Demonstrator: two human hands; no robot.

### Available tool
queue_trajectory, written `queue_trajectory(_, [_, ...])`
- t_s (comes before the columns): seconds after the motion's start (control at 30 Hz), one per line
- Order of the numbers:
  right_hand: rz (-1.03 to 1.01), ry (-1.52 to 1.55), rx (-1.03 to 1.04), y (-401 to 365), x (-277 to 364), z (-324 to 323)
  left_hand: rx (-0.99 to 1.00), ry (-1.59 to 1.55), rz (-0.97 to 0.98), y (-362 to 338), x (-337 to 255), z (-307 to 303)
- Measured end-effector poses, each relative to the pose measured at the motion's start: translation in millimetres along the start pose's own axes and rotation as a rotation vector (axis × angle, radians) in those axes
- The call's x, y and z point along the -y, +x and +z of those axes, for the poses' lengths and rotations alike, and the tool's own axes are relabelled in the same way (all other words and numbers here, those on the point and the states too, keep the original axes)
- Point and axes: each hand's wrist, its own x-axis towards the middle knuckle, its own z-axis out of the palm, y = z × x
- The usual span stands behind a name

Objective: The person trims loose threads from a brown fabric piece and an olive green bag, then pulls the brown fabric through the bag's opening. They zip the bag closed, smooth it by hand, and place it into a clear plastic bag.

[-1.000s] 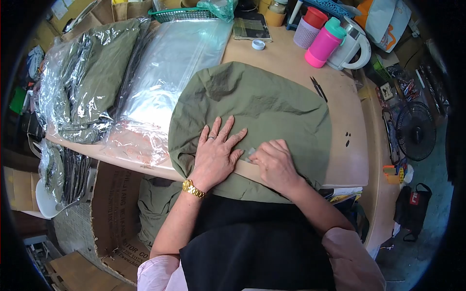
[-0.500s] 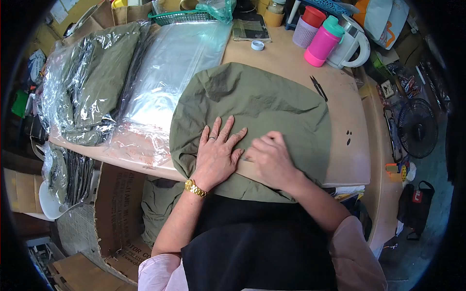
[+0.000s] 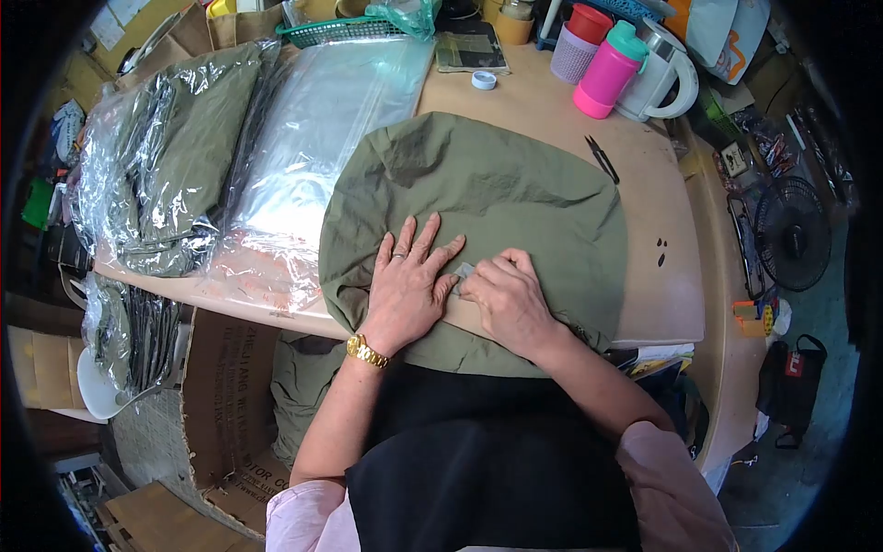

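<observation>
An olive-green fabric piece (image 3: pixel 515 175) lies spread over the front of the table. My left hand (image 3: pixel 411 281) rests flat on it with the fingers apart, a gold watch (image 3: pixel 367 350) on that wrist. Just to its right, my right hand (image 3: pixel 504 299) is closed, its fingertips pinched at a small pale grey piece (image 3: pixel 464 270) that shows between the two hands. A tan strip (image 3: pixel 467 314) shows below the fingers. How much of the pale piece sits inside the pinch is hidden.
Black thread snips (image 3: pixel 602 158) lie beyond the fabric's right side. Clear plastic bags (image 3: pixel 322 129) and bagged green garments (image 3: pixel 189 156) are at the left. A pink bottle (image 3: pixel 609 78), a kettle (image 3: pixel 664 78) and a white cap (image 3: pixel 484 80) stand farther back. An open cardboard box (image 3: pixel 225 405) is below.
My right hand, blurred before, is now sharper and slightly lower. The small pale piece now shows at its fingertips. My left hand stays flat on the fabric.
</observation>
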Motion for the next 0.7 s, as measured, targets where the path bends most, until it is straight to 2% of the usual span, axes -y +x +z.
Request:
queue_trajectory(0.07, [-0.019,-0.061,0.028,-6,-3,-17,0.004,0.002,0.009,-1,0,0])
queue_trajectory(0.17, [0.014,-0.154,0.350,1,-12,-37,-0.008,0.017,0.011,-1,-1,0])
queue_trajectory(0.2, [0.011,-0.155,0.347,5,-10,-29,-0.008,0.028,0.015,-1,-1,0])
queue_trajectory(0.27, [-0.092,-0.062,0.057,13,-7,-5,-0.010,0.042,0.017,0,1,1])
queue_trajectory(0.4, [-0.054,0.006,0.051,-3,-7,-10,-0.004,0.011,0.009,-1,-1,0])
queue_trajectory(0.5, [-0.072,-0.175,0.207,3,-4,-30,-0.009,0.030,0.010,-1,-2,1])
queue_trajectory(0.53, [-0.072,-0.181,0.204,9,-1,-23,-0.013,0.029,0.015,-1,-2,2])
queue_trajectory(0.6, [-0.110,-0.062,0.073,15,2,-1,-0.008,0.061,0.012,-1,1,5])
queue_trajectory(0.7, [-0.068,-0.009,0.064,1,0,0,0.031,-0.008,0.023,-2,1,-1])
